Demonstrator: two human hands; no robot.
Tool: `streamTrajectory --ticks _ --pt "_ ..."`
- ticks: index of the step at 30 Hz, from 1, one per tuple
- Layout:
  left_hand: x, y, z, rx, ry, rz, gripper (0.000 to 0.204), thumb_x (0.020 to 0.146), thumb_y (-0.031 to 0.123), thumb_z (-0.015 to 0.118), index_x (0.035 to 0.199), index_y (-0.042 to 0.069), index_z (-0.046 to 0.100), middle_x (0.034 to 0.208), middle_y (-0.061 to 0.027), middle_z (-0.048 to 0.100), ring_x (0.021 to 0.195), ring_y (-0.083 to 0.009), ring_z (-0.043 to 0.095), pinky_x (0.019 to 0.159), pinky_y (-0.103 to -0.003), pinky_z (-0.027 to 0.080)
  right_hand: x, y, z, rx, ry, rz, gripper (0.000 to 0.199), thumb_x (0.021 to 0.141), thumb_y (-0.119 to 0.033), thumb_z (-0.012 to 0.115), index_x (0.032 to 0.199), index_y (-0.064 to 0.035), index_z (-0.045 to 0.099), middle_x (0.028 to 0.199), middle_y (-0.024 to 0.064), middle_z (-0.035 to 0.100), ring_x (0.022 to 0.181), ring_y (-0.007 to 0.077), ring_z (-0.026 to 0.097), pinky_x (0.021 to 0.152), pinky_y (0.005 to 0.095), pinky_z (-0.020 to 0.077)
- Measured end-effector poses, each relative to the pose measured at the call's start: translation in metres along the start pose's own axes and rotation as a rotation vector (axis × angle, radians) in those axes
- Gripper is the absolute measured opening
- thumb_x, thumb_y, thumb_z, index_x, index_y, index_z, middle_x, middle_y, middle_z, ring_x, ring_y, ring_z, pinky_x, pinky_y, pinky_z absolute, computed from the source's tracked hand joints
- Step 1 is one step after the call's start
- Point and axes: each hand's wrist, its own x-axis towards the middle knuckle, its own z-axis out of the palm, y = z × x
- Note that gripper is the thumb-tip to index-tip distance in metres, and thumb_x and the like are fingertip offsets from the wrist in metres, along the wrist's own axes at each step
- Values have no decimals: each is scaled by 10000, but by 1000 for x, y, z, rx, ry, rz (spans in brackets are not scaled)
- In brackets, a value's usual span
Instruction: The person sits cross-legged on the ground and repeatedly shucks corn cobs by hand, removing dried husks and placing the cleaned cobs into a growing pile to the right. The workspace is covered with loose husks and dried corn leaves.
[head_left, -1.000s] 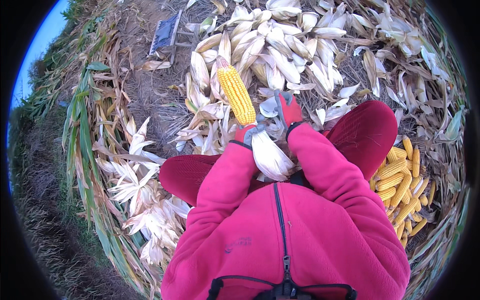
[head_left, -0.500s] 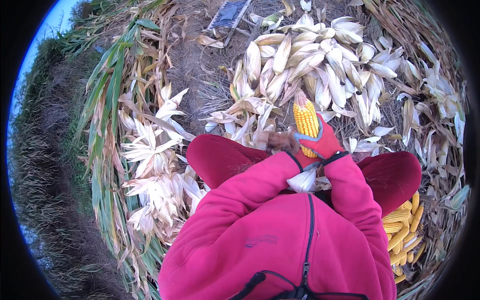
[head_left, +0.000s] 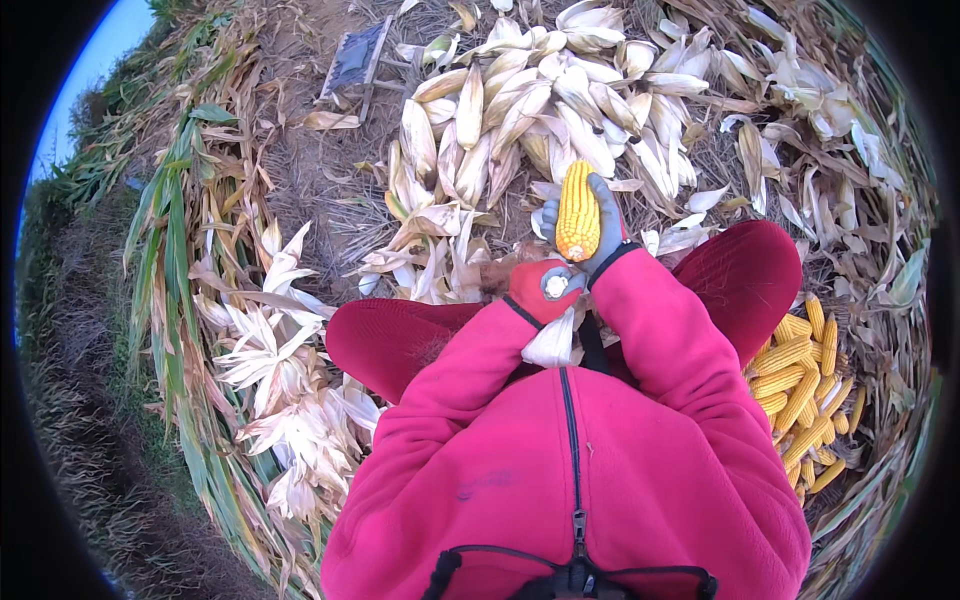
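Observation:
My right hand (head_left: 606,225), in a red and grey work glove, grips a bare yellow ear of corn (head_left: 577,210) that points away from me. Its near end shows a pale, round broken base. Just below, my gloved left hand (head_left: 538,292) is closed around a corn husk. The husk's pale stub (head_left: 555,287) pokes out of the fist, and its whitish leaves (head_left: 549,342) hang beneath. Ear and stub are apart, with a small gap between the hands. Both hands are between my bent knees.
Ahead lies a heap of unhusked ears (head_left: 550,95). Stripped husks (head_left: 290,370) spread to my left, beside green and dry stalks (head_left: 165,290). At my right is a pile of bare yellow ears (head_left: 805,390). A small framed dark seat (head_left: 355,60) stands at the far left.
The ear has come away from the husk; my right hand now holds it with the palm turned up. My left hand keeps the husk lower down. The view has shifted rightward.

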Motion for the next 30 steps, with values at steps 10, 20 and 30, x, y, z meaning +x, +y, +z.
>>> streamTrajectory --ticks 10,20,30 --pt "-20 26 -205 47 1106 134 249 729 -4 664 959 -19 569 896 -107 605 799 -172 578 753 -308 469 13 0 -35 165 274 -151 612 781 -580 523 1111 -69 454 900 206 576 789 344 576 736 475 491" --pt "-86 70 -271 804 1510 -42 608 726 179 713 1232 1 428 1254 -148 444 1155 -263 434 947 -391 379 -105 -117 42 156 -138 -820 468 806 -447 560 1094 -84 490 983 209 564 880 345 563 814 482 467" --pt "17 22 -158 295 909 106 489 730 76 682 1173 -25 500 1159 -153 539 1099 -261 498 953 -364 374 -378 -207 -22 421 -409 -1931 885 664 -563 590 1243 75 392 1176 259 498 995 387 520 857 499 423"
